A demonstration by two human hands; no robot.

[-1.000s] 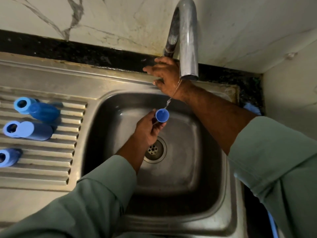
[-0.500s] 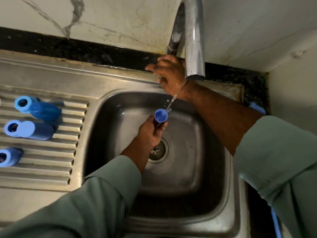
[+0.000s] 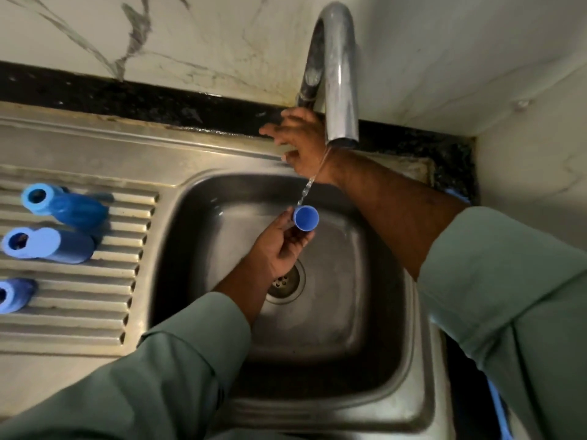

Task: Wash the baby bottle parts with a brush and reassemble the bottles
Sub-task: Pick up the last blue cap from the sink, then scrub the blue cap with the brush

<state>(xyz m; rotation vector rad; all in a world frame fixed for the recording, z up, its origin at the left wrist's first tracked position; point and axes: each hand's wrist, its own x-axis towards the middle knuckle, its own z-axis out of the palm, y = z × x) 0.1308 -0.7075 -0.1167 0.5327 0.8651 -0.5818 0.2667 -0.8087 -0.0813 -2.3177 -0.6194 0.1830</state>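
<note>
- Bottles lie on their sides on the ribbed drainboard (image 3: 95, 306) at far left: one bottle (image 3: 68, 206) farthest back, a second bottle (image 3: 50, 244) nearer, a third bottle (image 3: 14, 295) cut by the frame edge.
- Left hand (image 3: 279, 246), over the sink (image 3: 197, 217) basin, pinches a small blue cap (image 3: 305, 218) between thumb and fingertips, open mouth tilted up and toward the spout.
- A thin water stream (image 3: 313, 179) slants down from the tap (image 3: 340, 74) and meets the cap's far rim, so I judge this a rinse of that part.
- Right hand (image 3: 300, 144) is at the tap's base behind the basin, fingers loosely spread; whether they grip a handle I cannot tell.
- The cap sits just near and below the spout, with the left hand the one holding it.
</note>
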